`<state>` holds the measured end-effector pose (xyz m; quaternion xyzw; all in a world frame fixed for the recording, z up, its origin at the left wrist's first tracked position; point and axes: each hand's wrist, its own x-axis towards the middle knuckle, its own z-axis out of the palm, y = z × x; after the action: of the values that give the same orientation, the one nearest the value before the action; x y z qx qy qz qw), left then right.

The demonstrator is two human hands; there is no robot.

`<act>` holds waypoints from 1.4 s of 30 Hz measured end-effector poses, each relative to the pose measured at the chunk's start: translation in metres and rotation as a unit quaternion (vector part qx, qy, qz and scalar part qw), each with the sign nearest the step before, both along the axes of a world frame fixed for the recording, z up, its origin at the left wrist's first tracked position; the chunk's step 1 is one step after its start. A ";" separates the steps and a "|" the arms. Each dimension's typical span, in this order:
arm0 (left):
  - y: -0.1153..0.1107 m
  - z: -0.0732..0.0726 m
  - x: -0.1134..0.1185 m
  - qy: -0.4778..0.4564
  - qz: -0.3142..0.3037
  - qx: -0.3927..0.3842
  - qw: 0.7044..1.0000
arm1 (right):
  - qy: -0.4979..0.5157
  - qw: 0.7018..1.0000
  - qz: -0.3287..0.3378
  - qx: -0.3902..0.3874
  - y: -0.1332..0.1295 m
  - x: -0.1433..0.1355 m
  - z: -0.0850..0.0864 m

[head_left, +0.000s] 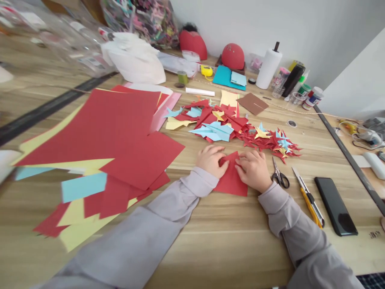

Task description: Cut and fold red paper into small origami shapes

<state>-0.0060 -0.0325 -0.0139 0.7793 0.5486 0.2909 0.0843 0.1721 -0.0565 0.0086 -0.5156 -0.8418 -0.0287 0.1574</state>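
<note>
A piece of red paper [232,181] lies on the wooden table in front of me, its far end narrowing to a point between my hands. My left hand [211,161] grips its left edge, thumb on top and fingers curled. On the opposite edge, my right hand [254,170] pinches the paper with bent fingers. Just beyond my hands is a heap of folded red, blue and yellow paper pieces, with a blue folded paper [214,131] on top. Small paper stars [281,144] make up its right end. Black-handled scissors [280,177] rest beside my right wrist.
Right of the scissors are a yellow utility knife [309,200] and a black phone [335,205]. Large red sheets [90,124] and scraps cover the left side. Farther back stand a yellow tape measure [206,71], a white roll [269,68] and several small jars.
</note>
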 end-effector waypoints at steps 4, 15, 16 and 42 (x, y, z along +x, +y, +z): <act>0.001 0.001 0.000 0.001 0.000 -0.011 1.000 | 0.021 0.998 0.061 0.000 0.003 0.001 -0.001; 0.002 -0.004 -0.001 -0.105 -0.100 0.038 0.989 | 0.067 0.994 0.085 -0.008 0.007 0.005 -0.006; 0.004 -0.007 -0.001 -0.110 -0.111 0.039 0.987 | 0.070 0.994 0.086 -0.008 0.008 0.005 -0.006; 0.013 -0.017 0.002 -0.095 -0.207 0.154 0.961 | 0.027 0.999 0.031 -0.014 0.006 0.001 -0.008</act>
<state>-0.0040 -0.0198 -0.0308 0.8484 0.3130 0.4207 0.0732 0.1732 -0.0504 0.0005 -0.4918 -0.8531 0.0019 0.1741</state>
